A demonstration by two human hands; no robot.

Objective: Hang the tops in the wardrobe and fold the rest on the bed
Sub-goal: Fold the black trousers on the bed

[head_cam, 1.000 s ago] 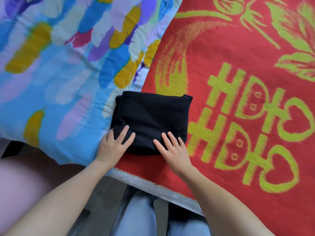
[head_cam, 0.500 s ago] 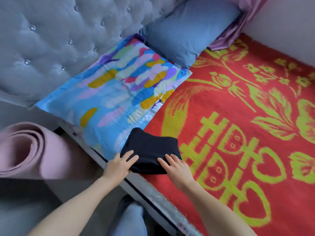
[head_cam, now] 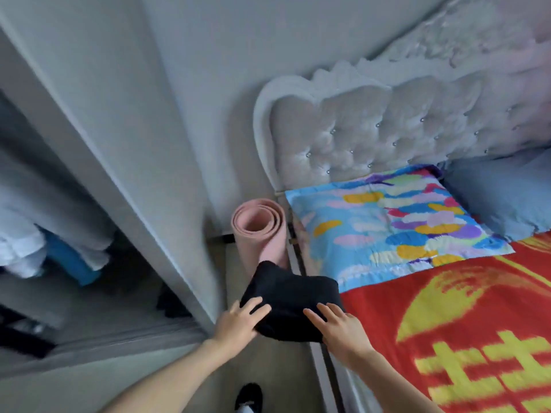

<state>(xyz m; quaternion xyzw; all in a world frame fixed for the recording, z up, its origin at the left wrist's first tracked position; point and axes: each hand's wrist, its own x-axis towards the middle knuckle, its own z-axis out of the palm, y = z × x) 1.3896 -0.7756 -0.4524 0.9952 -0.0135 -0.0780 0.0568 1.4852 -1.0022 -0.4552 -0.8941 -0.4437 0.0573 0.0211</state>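
A folded black garment (head_cam: 293, 302) hangs past the bed's left edge, held up over the floor gap. My left hand (head_cam: 238, 323) grips its left side, fingers on top and thumb hidden beneath. On its right side my right hand (head_cam: 340, 327) holds it the same way. The bed (head_cam: 465, 338) with its red and yellow blanket lies to the right. The open wardrobe (head_cam: 59, 248) is at the left, with white and blue clothes hanging inside.
A colourful patterned pillow (head_cam: 396, 231) and a blue pillow (head_cam: 504, 198) lie at the head of the bed, under a tufted grey headboard (head_cam: 387, 135). A rolled pink mat (head_cam: 258, 231) stands between bed and wall. The wardrobe's white door frame (head_cam: 143, 186) rises just left of my hands.
The black garment has come off the bed, lifted to the left toward the wardrobe in both hands. My view has swung left and up, bringing wardrobe and headboard into sight.
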